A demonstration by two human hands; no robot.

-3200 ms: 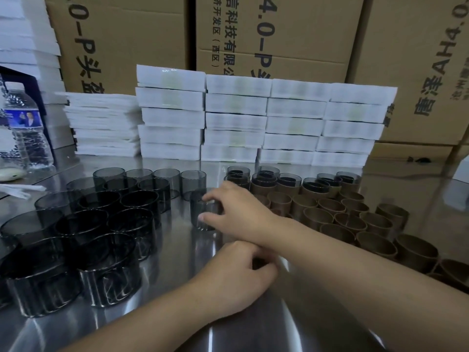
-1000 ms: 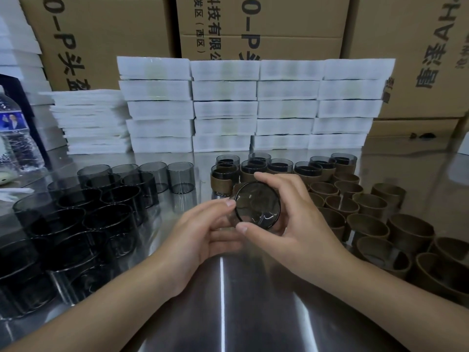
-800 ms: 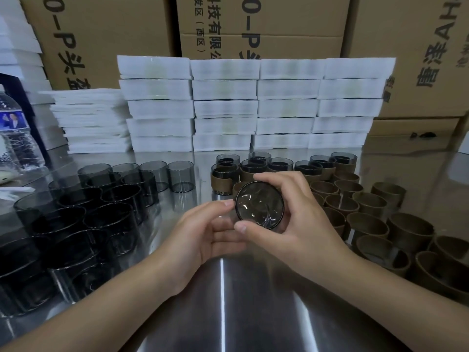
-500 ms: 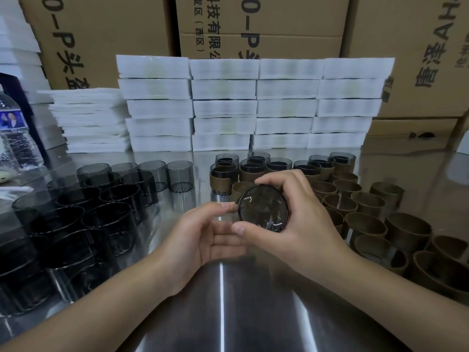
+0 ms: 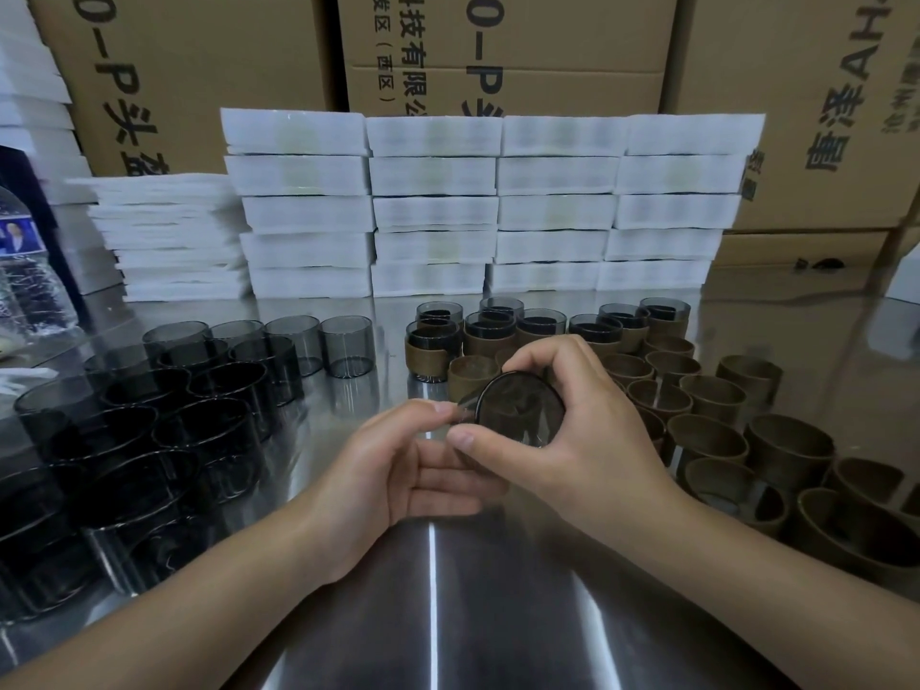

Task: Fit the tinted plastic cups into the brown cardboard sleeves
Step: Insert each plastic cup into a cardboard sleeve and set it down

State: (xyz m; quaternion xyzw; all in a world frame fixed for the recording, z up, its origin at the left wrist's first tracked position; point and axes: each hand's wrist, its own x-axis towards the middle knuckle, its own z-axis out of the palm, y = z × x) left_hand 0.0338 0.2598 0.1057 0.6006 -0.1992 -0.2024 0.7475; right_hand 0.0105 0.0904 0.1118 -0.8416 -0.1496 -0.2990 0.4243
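Steel table (image 5: 433, 615): right hand (image 5: 587, 440) curled round tinted cup (image 5: 520, 408), tilted toward camera; left hand (image 5: 393, 470) pinches its rim.

One wide-angle camera on the person's head looks forward and down, close over the steel surface (image 5: 438, 615); its view runs from that surface at 6 o'clock to stacked cartons (image 5: 503, 47) at 12 o'clock.
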